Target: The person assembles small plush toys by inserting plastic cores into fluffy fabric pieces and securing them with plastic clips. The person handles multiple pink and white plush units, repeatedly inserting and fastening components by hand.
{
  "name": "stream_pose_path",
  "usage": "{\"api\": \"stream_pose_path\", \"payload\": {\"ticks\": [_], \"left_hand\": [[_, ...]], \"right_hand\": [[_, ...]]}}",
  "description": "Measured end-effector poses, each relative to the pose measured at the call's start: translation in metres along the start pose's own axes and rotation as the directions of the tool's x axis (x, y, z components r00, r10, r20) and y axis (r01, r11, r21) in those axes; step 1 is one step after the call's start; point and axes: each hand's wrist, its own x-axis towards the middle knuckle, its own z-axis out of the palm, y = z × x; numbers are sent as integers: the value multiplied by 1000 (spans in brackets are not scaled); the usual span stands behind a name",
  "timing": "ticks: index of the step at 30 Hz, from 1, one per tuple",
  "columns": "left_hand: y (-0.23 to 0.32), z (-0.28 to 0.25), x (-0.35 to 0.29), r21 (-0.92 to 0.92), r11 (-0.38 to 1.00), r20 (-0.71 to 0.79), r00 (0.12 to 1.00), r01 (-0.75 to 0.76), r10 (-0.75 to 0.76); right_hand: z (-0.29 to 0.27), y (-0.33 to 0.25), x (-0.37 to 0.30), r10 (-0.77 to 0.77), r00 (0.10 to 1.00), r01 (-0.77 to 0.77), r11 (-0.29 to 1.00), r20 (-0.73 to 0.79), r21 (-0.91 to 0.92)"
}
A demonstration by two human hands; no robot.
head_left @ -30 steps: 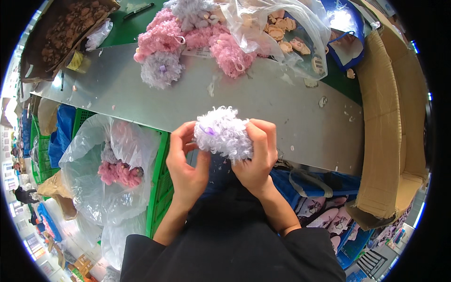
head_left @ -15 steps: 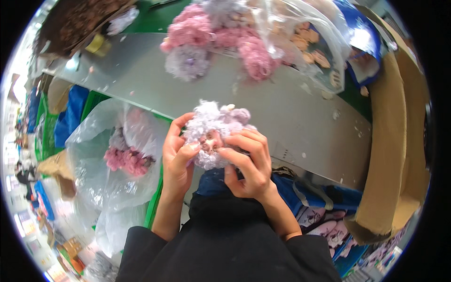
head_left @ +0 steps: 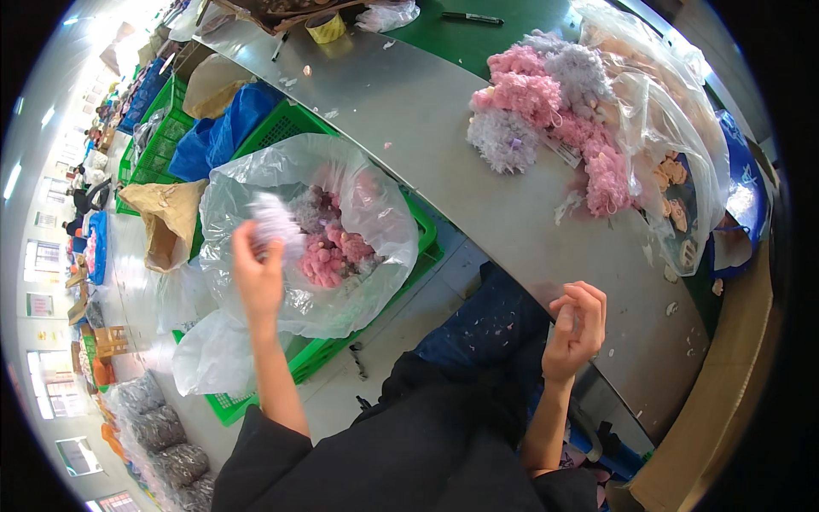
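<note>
My left hand [head_left: 259,271] is closed on a fluffy pale lilac doll head [head_left: 275,224], smeared by motion, above a clear plastic bag [head_left: 247,171]. Inside that bag lie several pink plush pieces [head_left: 328,254] and greyish ones. My right hand [head_left: 577,328] hovers by the near edge of the metal table [head_left: 426,128]. Its fingers are loosely bent and apart, with nothing in them.
Pink and lilac plush pieces [head_left: 533,98] are heaped on the table beside a clear bag [head_left: 695,145] of peach-coloured pieces. A green crate [head_left: 401,294] sits under the open bag. Cardboard [head_left: 725,384] walls the right side. Farther back are a marker [head_left: 472,17] and a tape roll [head_left: 326,27].
Both hands were on the lilac doll head in front of me. The right hand has let go and moved right; the left has carried the head left over the bag. The view has turned left.
</note>
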Motion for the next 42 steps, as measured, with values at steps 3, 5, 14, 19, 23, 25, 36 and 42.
{"api": "stream_pose_path", "payload": {"ticks": [3, 5, 14, 19, 23, 25, 36, 42], "left_hand": [[-15, 28, -21, -13, 994, 218, 971, 105, -100], [-7, 39, -24, -84, 990, 223, 970, 113, -92], [94, 83, -48, -479, 876, 424, 890, 64, 167], [151, 123, -78, -520, 854, 567, 751, 9, 338], [175, 147, -93, -561, 828, 566, 726, -6, 389], [182, 155, -94, -547, 836, 558, 727, -41, 401], [209, 185, -102, -522, 816, 523, 662, -249, 537], [230, 214, -84, -500, 593, 415, 426, -631, 804]], "right_hand": [[-7, 0, 2, -6, 1000, 7, 999, 18, -52], [-7, -9, 3, -96, 995, 99, 989, 28, -112], [11, -146, 27, -265, 876, 329, 939, -402, 99], [-21, -134, 29, -497, 804, 554, 826, -327, 108], [-25, -139, 32, -419, 826, 473, 879, -378, 61], [-35, -142, 31, -320, 903, 364, 924, -285, 118], [-64, -129, 19, -326, 926, 368, 890, -188, 268], [-66, -125, 20, -369, 899, 417, 886, -237, 201]]}}
